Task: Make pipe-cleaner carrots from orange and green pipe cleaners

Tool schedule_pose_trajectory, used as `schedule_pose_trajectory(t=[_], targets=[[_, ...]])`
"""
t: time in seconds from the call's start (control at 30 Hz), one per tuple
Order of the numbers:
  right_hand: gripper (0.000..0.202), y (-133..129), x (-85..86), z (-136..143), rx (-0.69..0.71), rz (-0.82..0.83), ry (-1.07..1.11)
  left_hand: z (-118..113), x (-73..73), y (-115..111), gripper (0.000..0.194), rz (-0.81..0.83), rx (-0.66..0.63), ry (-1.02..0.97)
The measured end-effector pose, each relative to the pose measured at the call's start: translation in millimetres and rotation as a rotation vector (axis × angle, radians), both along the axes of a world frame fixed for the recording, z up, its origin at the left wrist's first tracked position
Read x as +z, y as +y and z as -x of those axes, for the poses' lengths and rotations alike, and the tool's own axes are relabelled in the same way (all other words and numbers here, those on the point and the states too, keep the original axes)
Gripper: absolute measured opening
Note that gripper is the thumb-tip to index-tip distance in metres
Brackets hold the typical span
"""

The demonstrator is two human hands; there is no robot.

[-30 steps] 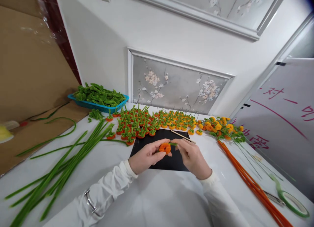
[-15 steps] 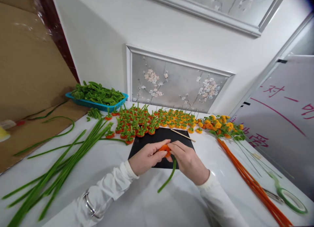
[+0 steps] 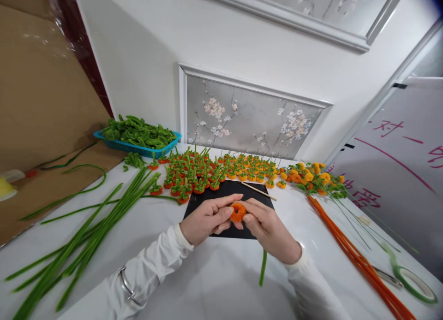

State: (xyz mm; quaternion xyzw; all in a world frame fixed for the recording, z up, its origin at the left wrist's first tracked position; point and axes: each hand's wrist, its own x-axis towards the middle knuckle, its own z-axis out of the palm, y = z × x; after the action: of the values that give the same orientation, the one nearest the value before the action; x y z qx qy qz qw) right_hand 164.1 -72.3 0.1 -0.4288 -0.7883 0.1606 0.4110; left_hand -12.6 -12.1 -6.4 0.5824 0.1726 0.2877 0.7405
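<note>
Between my two hands is a small orange pipe-cleaner persimmon (image 3: 238,212), its ribbed round face with a dark centre turned up toward me. My left hand (image 3: 208,220) pinches it from the left with thumb and fingers. From the right, the fingertips of my right hand (image 3: 270,223) grip its other edge. A green pipe cleaner (image 3: 263,267) hangs below my right hand; where it joins the orange piece is hidden. Both hands are over a black mat (image 3: 224,192).
Rows of finished orange and yellow pieces (image 3: 204,172) stand behind the mat, near a thin wooden stick (image 3: 259,191). Green pipe cleaners (image 3: 93,237) and a blue tray (image 3: 138,148) of green leaves lie left. Orange pipe cleaners (image 3: 356,255) and green tape (image 3: 415,283) lie right.
The orange piece has been turned so its round face shows. The hanging green pipe cleaner has swung to the right, and my right hand has shifted its grip.
</note>
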Motion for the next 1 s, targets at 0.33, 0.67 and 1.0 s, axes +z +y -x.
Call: schedule_pose_trajectory(t=[0.33,0.67,1.0], targets=[[0.03,-0.6,2.4,-1.8,0.01,-0.044,-0.053,2.5,6.5,-1.4,0.059,0.116,-0.051,-0.002],[0.025,4.3,-7.3,0.9,-0.067,0.077,0.138,-5.8,-0.6,-5.5,0.036,-0.259,0.191,0.079],[0.015,0.8,-1.1,12.6,0.03,0.139,0.188,-5.2,0.3,-7.0,0.04,-0.4,0.279,0.182]])
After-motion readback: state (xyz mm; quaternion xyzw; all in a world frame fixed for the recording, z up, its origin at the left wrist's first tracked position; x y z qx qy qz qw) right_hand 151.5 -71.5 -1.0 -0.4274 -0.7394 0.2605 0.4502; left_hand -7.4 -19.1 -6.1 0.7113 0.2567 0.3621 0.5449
